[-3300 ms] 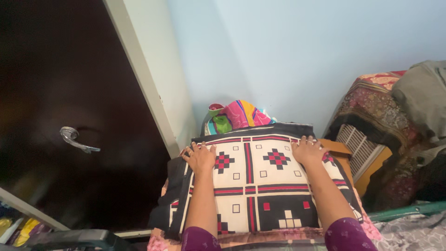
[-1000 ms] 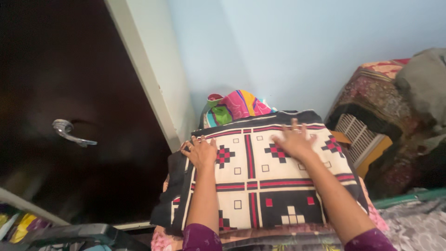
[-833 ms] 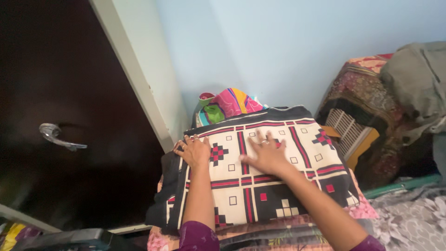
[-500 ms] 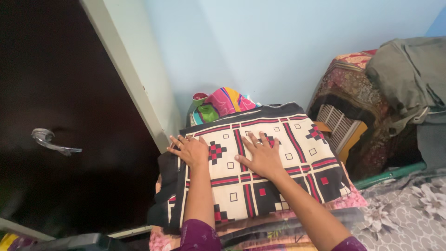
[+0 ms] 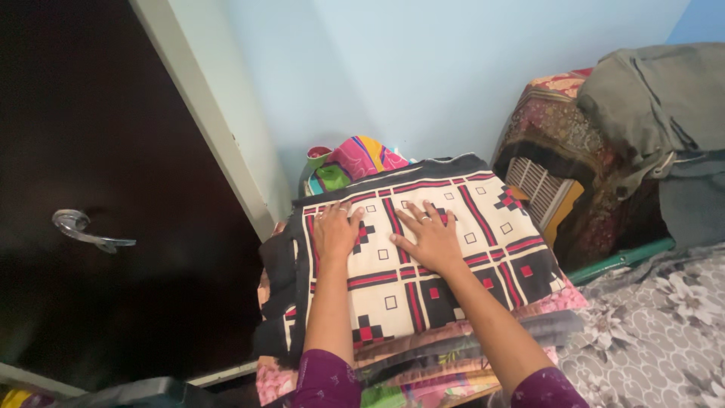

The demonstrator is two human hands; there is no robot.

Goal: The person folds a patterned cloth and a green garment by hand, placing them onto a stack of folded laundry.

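Bedroom corner: I press the folded patterned cloth (image 5: 423, 249) flat atop a stack.
Left hand (image 5: 337, 230) and right hand (image 5: 427, 238) lie open, holding nothing; next, squaring the edges.

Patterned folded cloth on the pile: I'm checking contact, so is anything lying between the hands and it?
Nothing visible does. The left hand and right hand both lie flat, palms down, directly on the cream, black and red patterned cloth topping the stack of folded fabrics.

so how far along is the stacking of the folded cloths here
Done: the cream, black and red patterned folded cloth already lies on top of the stack of folded fabrics. In hand: the left hand and right hand press flat on it, side by side. Left: its dark left edge hangs loose over the stack's side.
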